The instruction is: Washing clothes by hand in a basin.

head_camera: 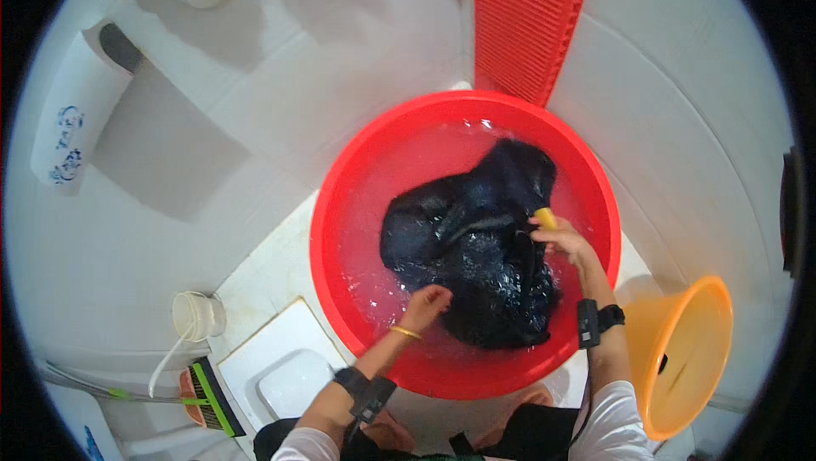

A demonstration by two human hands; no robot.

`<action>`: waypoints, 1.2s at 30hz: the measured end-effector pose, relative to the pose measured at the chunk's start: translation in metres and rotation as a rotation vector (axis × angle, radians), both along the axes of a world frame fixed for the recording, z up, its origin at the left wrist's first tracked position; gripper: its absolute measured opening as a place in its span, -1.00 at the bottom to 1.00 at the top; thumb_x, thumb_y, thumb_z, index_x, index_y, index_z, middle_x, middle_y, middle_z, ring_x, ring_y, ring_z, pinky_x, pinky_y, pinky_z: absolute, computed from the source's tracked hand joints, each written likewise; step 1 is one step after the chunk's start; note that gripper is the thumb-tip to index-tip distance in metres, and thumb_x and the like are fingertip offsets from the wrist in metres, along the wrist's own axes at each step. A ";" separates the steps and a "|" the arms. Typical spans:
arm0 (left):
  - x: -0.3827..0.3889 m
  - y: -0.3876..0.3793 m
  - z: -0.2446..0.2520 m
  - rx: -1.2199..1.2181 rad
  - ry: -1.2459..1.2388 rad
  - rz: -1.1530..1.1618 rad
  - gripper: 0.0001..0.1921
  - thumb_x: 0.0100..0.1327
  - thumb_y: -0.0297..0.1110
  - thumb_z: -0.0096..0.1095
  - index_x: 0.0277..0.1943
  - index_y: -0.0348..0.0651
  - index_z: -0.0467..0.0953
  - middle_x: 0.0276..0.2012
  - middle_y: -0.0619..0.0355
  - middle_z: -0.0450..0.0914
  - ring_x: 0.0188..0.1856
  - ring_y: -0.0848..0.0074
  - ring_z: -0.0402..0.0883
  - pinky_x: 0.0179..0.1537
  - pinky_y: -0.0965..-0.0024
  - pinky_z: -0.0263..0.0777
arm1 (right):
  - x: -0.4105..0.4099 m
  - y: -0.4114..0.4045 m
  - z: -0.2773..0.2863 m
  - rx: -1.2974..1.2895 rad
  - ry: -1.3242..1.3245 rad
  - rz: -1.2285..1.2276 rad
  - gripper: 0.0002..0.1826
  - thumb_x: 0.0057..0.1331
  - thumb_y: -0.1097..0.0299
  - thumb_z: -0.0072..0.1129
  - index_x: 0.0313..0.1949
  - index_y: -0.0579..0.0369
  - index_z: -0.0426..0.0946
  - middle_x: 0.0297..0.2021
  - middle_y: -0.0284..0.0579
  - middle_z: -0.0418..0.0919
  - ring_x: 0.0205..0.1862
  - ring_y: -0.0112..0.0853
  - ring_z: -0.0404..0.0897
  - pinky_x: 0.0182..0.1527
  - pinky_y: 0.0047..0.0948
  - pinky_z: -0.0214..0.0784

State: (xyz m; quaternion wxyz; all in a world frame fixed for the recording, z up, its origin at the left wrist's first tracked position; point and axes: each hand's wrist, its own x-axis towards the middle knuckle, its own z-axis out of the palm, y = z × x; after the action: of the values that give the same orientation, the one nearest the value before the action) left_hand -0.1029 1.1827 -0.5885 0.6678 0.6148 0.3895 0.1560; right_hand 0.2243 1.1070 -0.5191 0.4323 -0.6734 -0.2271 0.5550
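Note:
A dark, soaked garment (472,251) lies bunched in a large red plastic basin (325,244) of sudsy water. My right hand (567,241) holds a yellow bar (546,218), apparently soap, over the garment's right side. At the near left edge of the cloth is my left hand (428,308), its fingers curled. Whether those fingers grip any fabric cannot be made out.
A red washboard (529,21) leans on the wall behind the basin. To the right, an orange bucket (688,359) lies tilted. A squat toilet (293,378), a small white pail (199,316) and a broom (213,397) are at the left.

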 end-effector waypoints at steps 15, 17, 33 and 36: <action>0.019 0.012 0.082 -0.909 -0.416 0.490 -0.43 0.14 0.17 -0.01 0.08 -0.03 0.32 -0.05 0.16 0.42 0.01 0.42 0.40 0.09 0.29 0.24 | -0.174 0.042 0.042 0.302 -0.499 0.408 -0.65 -0.04 0.19 0.16 -0.33 0.14 0.34 -0.42 0.18 0.50 -0.30 0.06 0.50 -0.28 -0.11 0.34; 0.016 0.024 0.081 -0.998 -0.554 0.338 -0.45 0.15 0.13 0.01 0.12 0.01 0.28 0.11 0.18 0.32 0.13 0.41 0.30 0.14 0.26 0.19 | -0.200 0.031 0.060 0.494 -0.415 0.576 -0.70 -0.01 0.24 0.14 -0.36 0.15 0.35 -0.43 0.11 0.47 -0.38 0.01 0.50 -0.34 -0.14 0.35; 0.009 0.007 0.104 -0.847 -0.497 0.474 -0.44 0.22 0.19 -0.24 0.10 -0.05 0.28 -0.01 0.09 0.43 0.01 0.35 0.43 0.09 0.27 0.25 | -0.226 0.084 0.014 0.398 -0.517 0.107 -0.65 0.13 0.14 -0.02 -0.17 0.10 0.41 -0.18 -0.02 0.48 -0.12 -0.13 0.47 -0.16 -0.25 0.27; -0.005 0.016 0.087 -0.750 -0.738 0.284 -0.47 0.26 0.16 -0.28 0.13 0.01 0.24 0.01 0.15 0.39 0.05 0.44 0.37 0.12 0.35 0.19 | -0.260 0.049 0.066 0.802 -0.982 0.181 -0.59 0.11 0.18 -0.03 -0.03 -0.02 0.37 0.10 -0.17 0.31 0.16 -0.17 0.22 0.03 -0.19 0.04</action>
State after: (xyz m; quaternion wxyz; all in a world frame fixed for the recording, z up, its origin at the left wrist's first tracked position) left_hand -0.1079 1.1988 -0.5012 0.9061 0.1803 0.2374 0.3002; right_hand -0.0352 1.1561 -0.4535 0.4477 -0.6135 -0.6446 0.0879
